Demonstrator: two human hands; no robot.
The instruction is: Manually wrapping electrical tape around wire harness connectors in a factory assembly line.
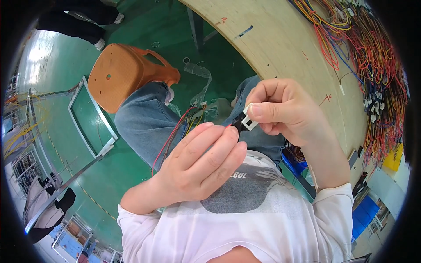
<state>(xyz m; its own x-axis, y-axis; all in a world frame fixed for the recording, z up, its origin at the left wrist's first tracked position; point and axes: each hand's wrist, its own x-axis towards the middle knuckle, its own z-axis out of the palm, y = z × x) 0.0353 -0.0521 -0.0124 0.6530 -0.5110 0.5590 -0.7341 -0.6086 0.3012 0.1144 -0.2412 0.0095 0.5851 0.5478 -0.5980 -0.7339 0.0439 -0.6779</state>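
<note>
Between the thumb and fingers of my right hand (280, 107) is a small white plastic connector (250, 123) with a square opening. My left hand (204, 162) pinches a black taped or sleeved end of a wire bundle (239, 122), right up against the connector. Whether the black end sits inside the connector or only touches it, I cannot tell. Red, black and yellow wires (177, 127) run from under my left hand over my lap, with a small light-coloured plug (203, 105) at one end. Both hands hover above my thighs.
A pale wooden table (280, 39) curves along the right, with a large heap of coloured wires (372, 57) on it. An orange plastic stool (120, 76) stands at the left, near a metal frame (94, 118). Clear plastic film (199, 79) lies on the green floor. Another person's legs (79, 17) show at the top left.
</note>
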